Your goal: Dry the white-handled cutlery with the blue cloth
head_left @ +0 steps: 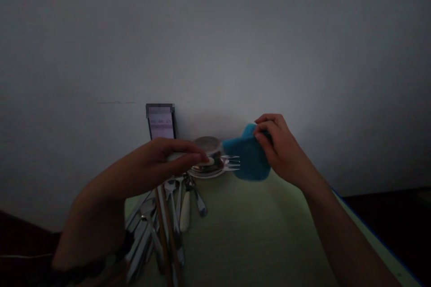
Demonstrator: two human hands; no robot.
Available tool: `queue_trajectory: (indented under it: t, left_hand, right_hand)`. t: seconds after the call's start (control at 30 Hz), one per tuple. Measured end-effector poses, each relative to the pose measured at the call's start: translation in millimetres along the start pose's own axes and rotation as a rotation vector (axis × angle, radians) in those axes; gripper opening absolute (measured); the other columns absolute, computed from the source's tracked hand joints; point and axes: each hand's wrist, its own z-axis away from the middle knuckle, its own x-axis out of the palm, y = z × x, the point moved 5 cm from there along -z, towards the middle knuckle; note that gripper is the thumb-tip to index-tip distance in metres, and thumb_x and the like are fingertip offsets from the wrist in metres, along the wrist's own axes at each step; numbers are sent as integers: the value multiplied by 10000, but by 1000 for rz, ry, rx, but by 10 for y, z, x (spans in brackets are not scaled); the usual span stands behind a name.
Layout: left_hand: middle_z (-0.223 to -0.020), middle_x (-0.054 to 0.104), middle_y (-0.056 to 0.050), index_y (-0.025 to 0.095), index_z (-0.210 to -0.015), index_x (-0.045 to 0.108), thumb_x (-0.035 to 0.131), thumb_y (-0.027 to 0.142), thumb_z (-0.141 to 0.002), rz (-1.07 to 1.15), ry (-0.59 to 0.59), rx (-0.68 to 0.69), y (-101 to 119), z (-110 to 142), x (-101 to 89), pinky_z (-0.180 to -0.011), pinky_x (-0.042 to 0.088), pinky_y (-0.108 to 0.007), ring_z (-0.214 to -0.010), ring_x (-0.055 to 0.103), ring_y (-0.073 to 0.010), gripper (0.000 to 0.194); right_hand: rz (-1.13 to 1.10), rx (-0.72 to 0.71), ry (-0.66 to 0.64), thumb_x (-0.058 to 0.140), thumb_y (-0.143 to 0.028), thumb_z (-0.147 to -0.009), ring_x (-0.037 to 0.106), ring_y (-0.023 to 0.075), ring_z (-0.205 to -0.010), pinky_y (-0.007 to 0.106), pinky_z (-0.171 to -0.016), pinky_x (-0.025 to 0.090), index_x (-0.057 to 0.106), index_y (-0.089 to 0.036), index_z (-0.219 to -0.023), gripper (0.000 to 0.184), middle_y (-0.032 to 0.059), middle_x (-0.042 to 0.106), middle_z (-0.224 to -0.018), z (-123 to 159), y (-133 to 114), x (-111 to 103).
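My left hand (168,159) pinches a fork (229,163) by its pale handle, the metal tines pointing right. Between thumb and fingers of my right hand (278,148) hangs a blue cloth (251,161), just beyond the tines. Whether the tines touch the cloth I cannot tell. Behind the fork stands a round metal dish or stack of dishes (207,143), partly hidden by my left hand. Below that hand lies a pile of cutlery (148,224), with spoons, pale handles and brown chopsticks (164,228) among it.
A phone (161,121) showing a timer leans against the grey wall (215,45) at the table's back. The greenish table (249,233) has a blue edge (373,237) on the right. Dark areas flank the table on both sides.
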Motion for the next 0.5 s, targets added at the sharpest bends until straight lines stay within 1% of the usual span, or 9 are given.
queue_trajectory:
  t: [0.07,0.1,0.17,0.27,0.33,0.5]
  left_hand:
    - [-829,696,53,246,-931,672,509,323,-883,11,8,9,9,8,-5,-646,439,-168,-755,614,-117,186]
    - [-825,694,56,249,-931,671,510,316,-883,17,10,15,14,11,-4,-646,437,-164,-753,611,-113,181]
    - [-817,690,63,255,-930,670,510,305,-884,21,13,26,21,15,-1,-649,435,-156,-748,607,-104,174]
    - [-827,693,61,257,-931,671,513,304,-882,17,16,27,20,12,3,-653,437,-156,-753,608,-105,172]
    - [-833,696,59,257,-930,673,521,306,-877,26,16,28,22,5,3,-653,440,-159,-757,612,-109,168]
    - [-869,699,56,257,-939,672,516,308,-879,54,-4,28,38,-9,15,-681,451,-169,-795,621,-122,175]
  right_hand:
    - [-14,-12,112,370,-146,-895,479,188,-1009,364,-907,388,460,-201,-897,105,90,498,-1029,-11,-19,-57]
    - [-10,-12,145,360,-150,-900,487,186,-978,360,-888,393,453,-203,-902,107,84,513,-999,-13,-24,-73]
    - [45,21,167,351,-165,-904,487,194,-930,367,-845,394,450,-210,-904,108,74,528,-949,-12,-10,-80]
    - [198,108,146,349,-211,-910,467,228,-903,404,-799,359,452,-223,-866,112,66,547,-884,-5,48,-58]
    - [257,138,120,323,-241,-921,463,236,-883,409,-781,340,445,-226,-848,143,64,552,-856,-3,79,-33]
    - [243,186,3,232,-287,-941,460,211,-752,365,-707,336,420,-217,-784,255,59,529,-769,-8,120,47]
